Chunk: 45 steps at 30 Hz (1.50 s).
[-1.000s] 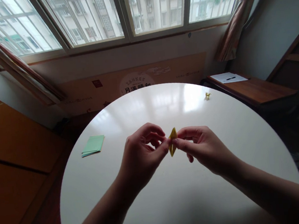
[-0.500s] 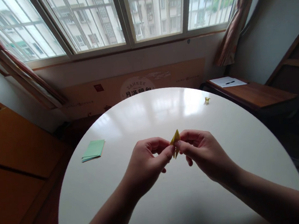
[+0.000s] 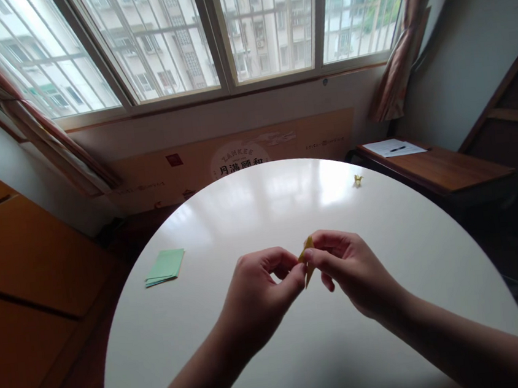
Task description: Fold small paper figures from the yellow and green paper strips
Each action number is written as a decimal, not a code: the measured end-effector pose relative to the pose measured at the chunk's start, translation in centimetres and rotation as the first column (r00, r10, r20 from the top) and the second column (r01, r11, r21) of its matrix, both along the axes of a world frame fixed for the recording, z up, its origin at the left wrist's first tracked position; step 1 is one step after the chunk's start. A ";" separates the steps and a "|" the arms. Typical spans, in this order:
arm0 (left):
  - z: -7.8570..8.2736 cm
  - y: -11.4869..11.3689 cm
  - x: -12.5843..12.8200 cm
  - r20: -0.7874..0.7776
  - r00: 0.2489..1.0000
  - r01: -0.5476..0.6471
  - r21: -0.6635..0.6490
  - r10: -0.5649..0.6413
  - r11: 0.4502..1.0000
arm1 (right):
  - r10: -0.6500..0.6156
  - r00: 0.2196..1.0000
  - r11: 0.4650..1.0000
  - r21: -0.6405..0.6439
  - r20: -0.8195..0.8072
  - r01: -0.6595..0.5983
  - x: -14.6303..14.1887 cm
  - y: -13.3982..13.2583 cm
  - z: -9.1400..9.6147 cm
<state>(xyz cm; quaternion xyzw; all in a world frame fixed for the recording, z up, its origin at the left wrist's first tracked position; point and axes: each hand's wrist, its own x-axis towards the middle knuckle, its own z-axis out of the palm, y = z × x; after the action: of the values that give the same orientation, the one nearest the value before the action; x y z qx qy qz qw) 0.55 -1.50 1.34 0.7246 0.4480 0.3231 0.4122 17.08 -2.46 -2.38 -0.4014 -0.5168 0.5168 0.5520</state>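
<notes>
Pinching one small piece of folded yellow paper, both hands meet over the middle of a round white surface. The left hand has its thumb and forefinger clamped on the paper's left edge; the right hand is clamped on it from the other side, thumb across the near face. Pointed tips of the paper show above and below the fingers; the rest is hidden.

With that paper as the clock's centre, a stack of green paper squares lies at nine o'clock, well apart from the left hand. Towards one o'clock, near the far rim, sits a small yellow folded figure, its shape too small to make out. Farther off, between one and two, a brown wooden surface bears a white sheet with a dark pen on it. At twelve, beyond everything, stands a barred window.
</notes>
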 end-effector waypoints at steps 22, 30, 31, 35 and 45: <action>-0.1 0.8 -0.1 0.401 0.902 0.008 -0.390 0.162 0.921 | 0.081 0.997 0.995 -0.052 -0.006 -0.081 0.0 0.0 0.2; 0.0 1.1 -0.4 0.292 0.954 0.022 -0.294 0.068 0.956 | 0.012 0.993 1.000 -0.012 0.117 -0.011 0.2 0.0 0.2; -0.1 1.2 -0.5 0.278 0.959 0.027 -0.279 0.054 0.960 | 0.007 0.990 1.000 -0.010 0.144 -0.006 0.2 0.0 0.3; -0.2 1.4 -0.6 0.259 0.964 0.004 -0.242 0.061 0.970 | 0.011 0.981 1.000 0.006 0.194 -0.012 0.2 -0.1 0.6; 0.0 1.0 -0.3 0.383 0.911 0.015 -0.407 0.155 0.913 | 0.098 0.991 0.992 -0.068 -0.094 -0.105 0.2 0.2 0.1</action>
<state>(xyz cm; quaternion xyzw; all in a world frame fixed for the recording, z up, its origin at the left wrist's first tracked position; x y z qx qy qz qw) 0.25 -0.46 1.32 0.5244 0.4352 0.3829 0.6237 17.29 -2.22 -2.28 -0.3706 -0.4920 0.5802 0.5329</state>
